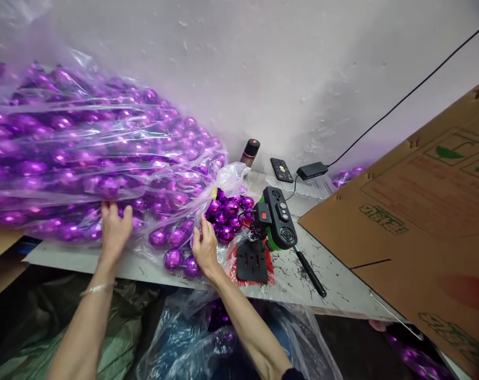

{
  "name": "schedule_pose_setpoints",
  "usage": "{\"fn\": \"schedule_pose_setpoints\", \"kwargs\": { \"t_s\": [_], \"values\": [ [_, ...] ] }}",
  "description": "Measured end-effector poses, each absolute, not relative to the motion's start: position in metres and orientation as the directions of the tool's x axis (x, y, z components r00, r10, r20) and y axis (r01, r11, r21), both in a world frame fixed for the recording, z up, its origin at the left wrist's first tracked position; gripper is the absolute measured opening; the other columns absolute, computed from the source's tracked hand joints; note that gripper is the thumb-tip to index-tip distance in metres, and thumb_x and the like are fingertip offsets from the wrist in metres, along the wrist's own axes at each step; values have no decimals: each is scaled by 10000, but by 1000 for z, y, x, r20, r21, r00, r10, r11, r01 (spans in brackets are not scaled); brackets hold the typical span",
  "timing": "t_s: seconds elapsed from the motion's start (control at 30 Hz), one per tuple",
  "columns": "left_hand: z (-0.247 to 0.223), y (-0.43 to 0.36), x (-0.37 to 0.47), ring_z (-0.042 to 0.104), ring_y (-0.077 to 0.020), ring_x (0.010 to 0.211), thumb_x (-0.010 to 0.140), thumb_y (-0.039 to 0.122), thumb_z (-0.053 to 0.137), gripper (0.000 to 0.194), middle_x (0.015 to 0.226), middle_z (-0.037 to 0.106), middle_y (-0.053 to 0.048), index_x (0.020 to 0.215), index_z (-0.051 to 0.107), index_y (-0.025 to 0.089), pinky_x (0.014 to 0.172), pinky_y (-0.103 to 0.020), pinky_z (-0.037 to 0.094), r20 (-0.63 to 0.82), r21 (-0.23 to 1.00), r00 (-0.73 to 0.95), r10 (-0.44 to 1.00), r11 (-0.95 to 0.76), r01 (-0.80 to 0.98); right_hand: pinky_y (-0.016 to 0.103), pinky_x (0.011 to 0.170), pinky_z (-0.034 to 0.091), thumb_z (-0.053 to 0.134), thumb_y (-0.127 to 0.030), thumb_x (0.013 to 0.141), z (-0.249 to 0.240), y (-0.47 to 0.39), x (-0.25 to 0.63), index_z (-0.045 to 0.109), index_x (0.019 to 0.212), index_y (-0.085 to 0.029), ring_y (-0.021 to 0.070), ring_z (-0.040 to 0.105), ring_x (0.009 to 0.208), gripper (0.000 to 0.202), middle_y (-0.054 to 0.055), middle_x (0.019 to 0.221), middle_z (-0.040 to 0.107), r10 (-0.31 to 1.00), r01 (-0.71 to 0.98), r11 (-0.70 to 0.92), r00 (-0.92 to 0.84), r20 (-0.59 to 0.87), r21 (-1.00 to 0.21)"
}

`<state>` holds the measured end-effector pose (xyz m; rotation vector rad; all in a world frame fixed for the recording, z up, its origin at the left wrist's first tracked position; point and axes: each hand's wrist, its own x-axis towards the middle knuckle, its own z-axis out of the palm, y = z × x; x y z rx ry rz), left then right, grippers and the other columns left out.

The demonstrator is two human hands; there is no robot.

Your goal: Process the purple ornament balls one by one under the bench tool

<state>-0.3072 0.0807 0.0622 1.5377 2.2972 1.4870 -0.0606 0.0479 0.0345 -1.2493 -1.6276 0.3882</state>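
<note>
A large clear plastic bag [144,134] full of shiny purple ball ornaments [61,155] lies across the left of the table. My left hand [116,229] rests against the bag's near side, thumb apart from the fingers, whose tips partly blend into the plastic. At the bag's mouth, my right hand [206,247] has its fingers curled on the plastic edge. Just beyond it, a cluster of loose purple balls [226,216] sits in the opening. A small black and green machine [278,219] with a red switch stands right of the cluster, over a slotted black plate [252,262].
Behind the machine are a dark-capped bottle [250,152], a phone [281,170] and a black adapter [312,170] with a cable. A black-handled rod [310,274] extends to the right. A large cardboard box [413,221] leans at right. Clear plastic [172,338] hangs below the table edge.
</note>
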Motion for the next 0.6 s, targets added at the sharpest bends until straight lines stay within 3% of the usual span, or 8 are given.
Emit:
{"fn": "schedule_pose_setpoints", "kwargs": {
  "t_s": [0.07, 0.2, 0.27, 0.37, 0.47, 0.53, 0.6],
  "values": [
    [48, 45, -299, 451, -391, 1456, 913, 390, 548, 540, 1582, 490, -160, 1384, 594, 129, 1216, -608, 331, 465, 654, -519, 718, 116, 747, 439, 1100, 530, 401, -260, 1005, 36, 42, -59, 488, 1493, -139, 252, 627, 1271, 510, 173, 1354, 668, 867, 547, 412, 11, 498, -729],
    [29, 3, -280, 211, -426, 1576, 916, 476, 497, 564, 1616, 455, -150, 1384, 592, 176, 1225, -735, 35, 452, 634, -580, 678, 214, 743, 476, 1164, 493, 383, -259, 1011, 39, 30, -57, 446, 1527, -154, 258, 555, 1398, 531, 162, 1482, 593, 882, 584, 431, -112, 458, -688],
    [30, -3, -277, 111, -434, 1594, 921, 471, 485, 593, 1648, 398, -164, 1428, 545, 170, 1210, -749, -25, 401, 644, -571, 716, 222, 732, 497, 1154, 503, 399, -283, 1011, 40, 22, -55, 452, 1519, -120, 283, 529, 1428, 535, 188, 1527, 544, 877, 599, 460, -192, 439, -656],
    [46, -8, -271, 114, -450, 1590, 921, 462, 509, 647, 1668, 345, -186, 1492, 472, 158, 1229, -741, 44, 399, 686, -599, 694, 207, 698, 517, 1146, 508, 432, -285, 1008, 44, 7, -44, 510, 1472, -110, 306, 524, 1430, 502, 211, 1532, 531, 858, 614, 495, -236, 456, -615],
    [72, -13, -244, 390, -385, 1505, 936, 455, 540, 618, 1563, 499, -171, 1485, 492, 174, 1244, -612, 284, 509, 715, -556, 657, 38, 698, 513, 1138, 512, 462, -238, 1004, 50, -18, -23, 556, 1428, -161, 289, 550, 1397, 441, 190, 1478, 583, 825, 620, 524, -200, 528, -584],
    [85, -13, -212, 603, -309, 1320, 968, 436, 531, 495, 1382, 657, -133, 1396, 586, 194, 1158, -503, 455, 566, 692, -386, 728, -165, 703, 464, 1083, 555, 481, -203, 1000, 53, -37, -4, 593, 1375, -177, 256, 623, 1295, 392, 169, 1367, 658, 792, 597, 568, -211, 572, -567],
    [91, -6, -176, 675, -275, 1194, 975, 400, 549, 377, 1248, 732, -100, 1282, 669, 217, 1106, -470, 501, 591, 596, -94, 801, -355, 720, 400, 976, 606, 482, -170, 998, 55, -57, 15, 649, 1279, -185, 220, 699, 1121, 327, 134, 1188, 735, 751, 564, 629, -266, 604, -535]
  ]
}}
